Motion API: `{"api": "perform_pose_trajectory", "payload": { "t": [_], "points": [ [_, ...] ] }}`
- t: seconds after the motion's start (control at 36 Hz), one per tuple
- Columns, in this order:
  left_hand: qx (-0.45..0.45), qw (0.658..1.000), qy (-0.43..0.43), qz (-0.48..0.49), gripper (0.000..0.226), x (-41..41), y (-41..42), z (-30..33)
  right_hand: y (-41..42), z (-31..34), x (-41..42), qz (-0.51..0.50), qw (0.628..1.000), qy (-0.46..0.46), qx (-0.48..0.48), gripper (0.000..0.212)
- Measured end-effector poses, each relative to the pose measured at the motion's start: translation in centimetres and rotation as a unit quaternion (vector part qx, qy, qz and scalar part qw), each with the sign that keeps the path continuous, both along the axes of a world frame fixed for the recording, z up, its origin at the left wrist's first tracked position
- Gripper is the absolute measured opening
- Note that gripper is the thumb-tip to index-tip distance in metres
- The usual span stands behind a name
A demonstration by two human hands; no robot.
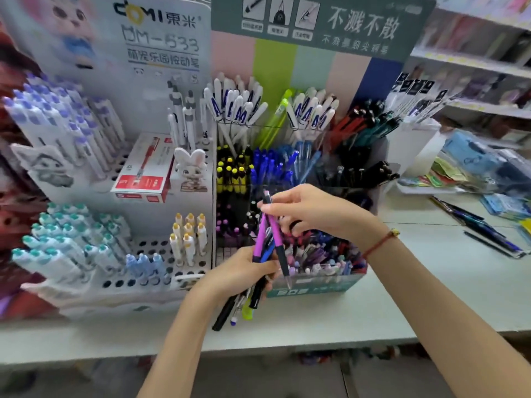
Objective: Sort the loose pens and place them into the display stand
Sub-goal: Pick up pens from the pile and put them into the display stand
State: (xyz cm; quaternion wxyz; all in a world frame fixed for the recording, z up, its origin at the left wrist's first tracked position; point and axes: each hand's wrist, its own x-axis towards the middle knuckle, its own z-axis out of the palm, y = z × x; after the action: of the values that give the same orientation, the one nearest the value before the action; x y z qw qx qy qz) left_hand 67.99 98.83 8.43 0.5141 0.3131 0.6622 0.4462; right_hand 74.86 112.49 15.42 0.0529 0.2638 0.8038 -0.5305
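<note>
Loose pens (253,288) bunched in my left hand (241,272), fingers curled tight round them, just in front of display stand (313,288), over bench (431,282). My right hand (310,209) pinches purple pen (274,231) near top end, tip pointing down, in front of stand's lower compartments. More pens (474,225) lie on bench well right of stand. Red box (146,168) left of stand.

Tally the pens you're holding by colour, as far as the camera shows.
Purple pens: 2, one pinched by the right hand
Blue pen: 1
Black pen: 1
Lime pen: 1
Total: 5 told apart; the left hand hides the rest of the bundle.
</note>
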Motion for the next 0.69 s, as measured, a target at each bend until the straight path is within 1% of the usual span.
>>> {"api": "perform_pose_trajectory", "payload": {
  "t": [0.08, 0.17, 0.25, 0.33, 0.39, 0.44, 0.5, 0.56, 0.58, 0.69],
  "points": [
    [-0.011, 1.0, -0.002, -0.016, 0.012, 0.0, -0.5, -0.1, -0.4, -0.9, -0.7, -0.005, 1.0, -0.013, 0.001, 0.029],
    [-0.015, 1.0, -0.024, -0.006, 0.009, -0.3, -1.6, -0.8, -0.4, -1.4, -1.1, -0.033, 0.999, 0.011, -0.035, 0.033],
    [-0.003, 0.999, -0.043, 0.026, 0.009, -1.0, -3.1, -1.7, 0.2, -1.0, -0.6, -0.081, 0.992, 0.069, -0.061, 0.03],
    [0.02, 0.993, -0.085, 0.084, 0.017, -1.8, -5.0, -2.3, 0.8, -0.5, 0.0, -0.148, 0.972, 0.173, -0.065, 0.022],
    [0.042, 0.985, -0.107, 0.129, 0.018, -2.2, -6.2, -2.8, 0.8, -0.5, 0.0, -0.188, 0.95, 0.247, -0.028, 0.019],
    [0.074, 0.971, -0.141, 0.176, 0.017, -2.5, -6.8, -3.1, 0.5, -0.8, -0.3, -0.199, 0.939, 0.278, 0.033, 0.019],
    [0.11, 0.952, -0.184, 0.216, 0.016, -2.4, -6.9, -3.1, -0.1, -1.5, -1.0, -0.187, 0.938, 0.276, 0.097, 0.02],
    [0.139, 0.936, -0.214, 0.244, 0.018, -2.2, -6.8, -2.9, -0.6, -2.3, -2.0, -0.177, 0.935, 0.267, 0.155, 0.017],
    [0.149, 0.929, -0.223, 0.256, 0.02, -2.1, -6.7, -2.9, -0.8, -2.6, -2.5, -0.175, 0.931, 0.261, 0.184, 0.016],
    [0.166, 0.91, -0.245, 0.289, 0.024, -2.0, -6.6, -3.0, -1.3, -4.7, -4.8, -0.154, 0.909, 0.242, 0.302, 0.025]
  ]
}}
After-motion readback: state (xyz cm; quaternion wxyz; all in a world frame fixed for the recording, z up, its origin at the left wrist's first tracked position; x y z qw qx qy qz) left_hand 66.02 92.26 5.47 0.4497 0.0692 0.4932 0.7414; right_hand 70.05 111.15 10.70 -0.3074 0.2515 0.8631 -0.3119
